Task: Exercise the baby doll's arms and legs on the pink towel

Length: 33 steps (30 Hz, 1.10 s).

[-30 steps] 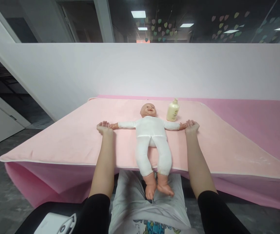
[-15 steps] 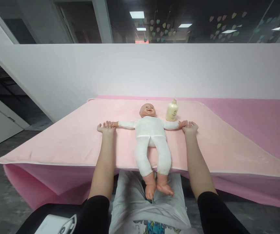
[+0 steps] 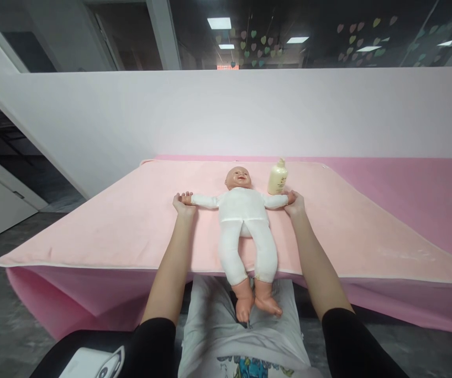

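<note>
A baby doll [image 3: 243, 205] in a white cloth suit lies on its back on a pale pink blanket [image 3: 103, 226], arms stretched out sideways. Its head points away from me, and its bare feet hang past the near edge over my lap. My left hand [image 3: 184, 203] is closed around the doll's hand on the left. On the other side, my right hand [image 3: 295, 202] grips the doll's other hand, fingers curled round it. Just beyond the doll's right-side arm stands a pale yellow pump bottle [image 3: 277, 177], upright and touched by neither hand.
Under the blanket, a darker pink cover [image 3: 407, 189] drapes over the table and hangs down in front. A white wall [image 3: 249, 113] rises behind it, topped by dark glass. At lower left, a white phone-like device [image 3: 92, 363] lies on something black.
Both my hands have moved inward toward the doll. Their fingers, spread outward beside the doll's hands before, are now curled round them. Doll and bottle stay in place.
</note>
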Tool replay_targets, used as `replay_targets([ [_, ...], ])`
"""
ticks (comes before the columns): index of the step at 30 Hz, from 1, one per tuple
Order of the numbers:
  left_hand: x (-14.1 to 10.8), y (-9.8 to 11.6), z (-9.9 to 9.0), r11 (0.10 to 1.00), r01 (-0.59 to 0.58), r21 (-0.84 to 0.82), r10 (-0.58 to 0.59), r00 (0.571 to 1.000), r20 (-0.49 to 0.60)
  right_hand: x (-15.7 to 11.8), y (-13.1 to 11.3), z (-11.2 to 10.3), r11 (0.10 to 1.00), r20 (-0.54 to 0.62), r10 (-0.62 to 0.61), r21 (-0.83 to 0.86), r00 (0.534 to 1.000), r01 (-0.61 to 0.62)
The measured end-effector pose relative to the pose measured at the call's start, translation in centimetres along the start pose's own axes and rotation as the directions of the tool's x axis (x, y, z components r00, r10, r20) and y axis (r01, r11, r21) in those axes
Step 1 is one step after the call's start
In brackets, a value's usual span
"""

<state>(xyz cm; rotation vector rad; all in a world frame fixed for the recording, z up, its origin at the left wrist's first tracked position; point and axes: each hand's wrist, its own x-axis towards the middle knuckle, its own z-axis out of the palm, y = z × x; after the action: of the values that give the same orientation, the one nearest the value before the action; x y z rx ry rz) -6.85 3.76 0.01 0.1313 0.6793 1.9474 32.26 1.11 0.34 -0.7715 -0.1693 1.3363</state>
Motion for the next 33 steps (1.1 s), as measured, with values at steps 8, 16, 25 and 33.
replay_targets([
  [8,-0.9,1.7,0.0,0.975,0.084,-0.207,-0.103,0.991,-0.084,-0.1,-1.2,-0.8,0.993,-0.069,-0.049,0.107,0.996,0.056],
  [16,-0.8,0.6,0.2,0.991,0.049,-0.124,-0.06,0.994,-0.087,-0.6,-0.6,-0.2,0.997,-0.127,-0.028,0.063,0.991,0.036],
  [25,-0.5,0.6,0.0,0.993,0.041,-0.109,-0.049,0.996,-0.072,-0.8,-0.5,0.0,0.994,-0.125,-0.074,0.066,0.989,0.082],
  [33,0.1,0.4,-0.3,0.999,0.0,-0.043,-0.002,0.999,-0.048,0.9,0.1,-0.5,0.984,-0.125,-0.159,0.063,0.979,0.168],
])
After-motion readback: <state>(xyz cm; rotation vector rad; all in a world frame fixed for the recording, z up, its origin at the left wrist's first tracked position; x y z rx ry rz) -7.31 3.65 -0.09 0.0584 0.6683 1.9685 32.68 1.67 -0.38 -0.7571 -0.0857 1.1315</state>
